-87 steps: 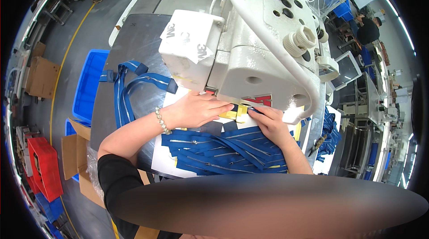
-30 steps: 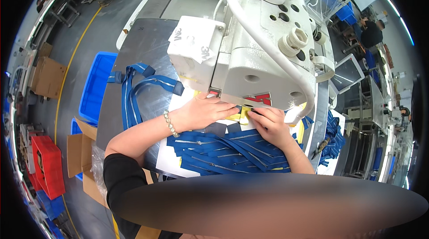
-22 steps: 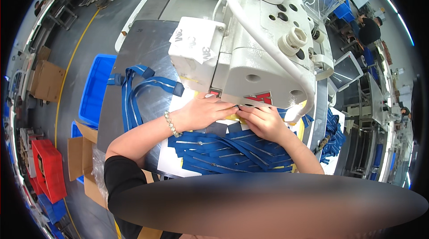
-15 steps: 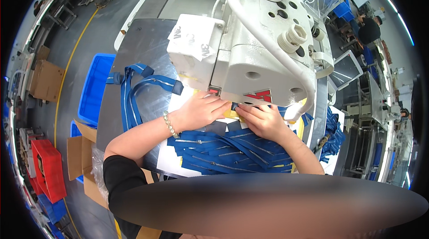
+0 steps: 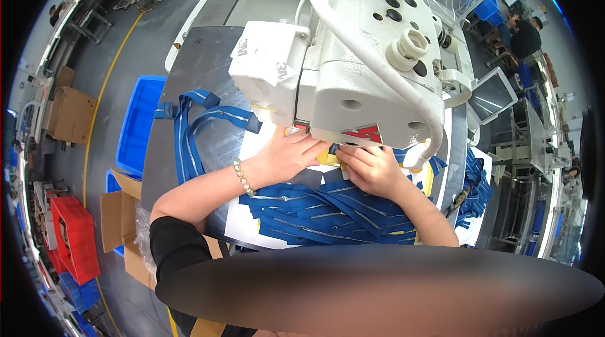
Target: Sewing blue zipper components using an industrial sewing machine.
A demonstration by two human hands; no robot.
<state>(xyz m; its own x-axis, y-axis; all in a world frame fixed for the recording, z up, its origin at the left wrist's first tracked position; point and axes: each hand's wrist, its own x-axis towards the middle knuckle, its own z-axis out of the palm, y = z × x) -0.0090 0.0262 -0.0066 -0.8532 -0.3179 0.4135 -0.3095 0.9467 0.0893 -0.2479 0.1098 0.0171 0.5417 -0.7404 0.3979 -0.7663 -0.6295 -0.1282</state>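
Observation:
Under the head of a white sewing machine [image 5: 359,78], my two hands nearly meet at a yellow piece [image 5: 328,158]. My left hand [image 5: 283,157], with a bead bracelet at the wrist, has its fingers drawn together and pointing right; anything in them is hidden. From the other side, my right hand [image 5: 376,172] closes its bent fingers on the end of a blue zipper [image 5: 334,148]. The machine head hides some of the fingertips. Just below both hands lies a heap of blue zippers [image 5: 328,214] with silvery teeth, spread over white sheeting.
Looped blue zipper strips [image 5: 189,132] lie on the metal tabletop [image 5: 211,63] at left. Beyond its edge stand a blue bin [image 5: 140,126], an open cardboard box [image 5: 120,220] and a red crate [image 5: 75,239]. More blue zippers [image 5: 474,189] are bunched at right, below a tilted screen [image 5: 493,94].
The whole view has shifted slightly. Both hands keep nearly the same place and pose under the machine head, and the heap of zippers looks the same.

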